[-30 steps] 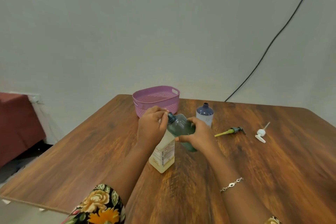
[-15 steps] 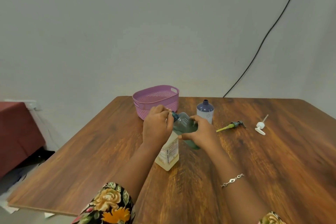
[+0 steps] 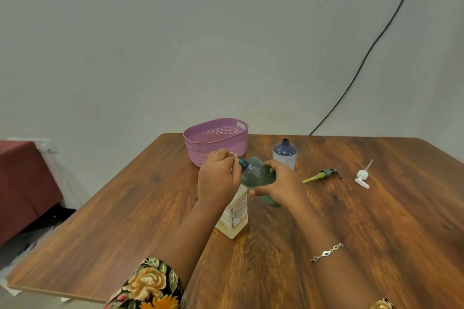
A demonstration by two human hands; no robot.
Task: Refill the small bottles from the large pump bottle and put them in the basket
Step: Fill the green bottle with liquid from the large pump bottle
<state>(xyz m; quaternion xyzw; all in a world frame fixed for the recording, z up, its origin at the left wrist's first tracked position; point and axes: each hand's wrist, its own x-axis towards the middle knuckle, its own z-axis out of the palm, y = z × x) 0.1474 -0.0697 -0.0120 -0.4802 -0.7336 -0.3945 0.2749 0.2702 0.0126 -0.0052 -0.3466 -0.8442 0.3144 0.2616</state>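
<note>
In the middle of the frame both hands meet over two bottles. The right hand (image 3: 278, 183) is wrapped around a green bottle (image 3: 258, 174), held tilted off the wooden table (image 3: 376, 221) with its open neck pointing up and to the left. That neck ends right against the fingers of the left hand (image 3: 218, 178). The left hand is curled over the top of a yellowish bottle (image 3: 234, 213) that stands upright on the table just below. It appears to grip the neck, though the hand hides the bottle's mouth, so I cannot tell whether the two openings touch.

Toward the far edge of the table sits a purple basket (image 3: 216, 140), just behind the left hand. To its right stands a blue bottle (image 3: 285, 155) — upright, uncapped — just behind the right hand. Further right two loose pumps lie on the wood, near each other but apart: a green pump (image 3: 324, 174) with a yellow tube, then a white pump (image 3: 362, 177).

A silver bracelet (image 3: 326, 252) circles the right wrist, and a floral sleeve (image 3: 150, 286) shows at the lower left. A black cable (image 3: 376, 42) runs down the wall at the upper right.
</note>
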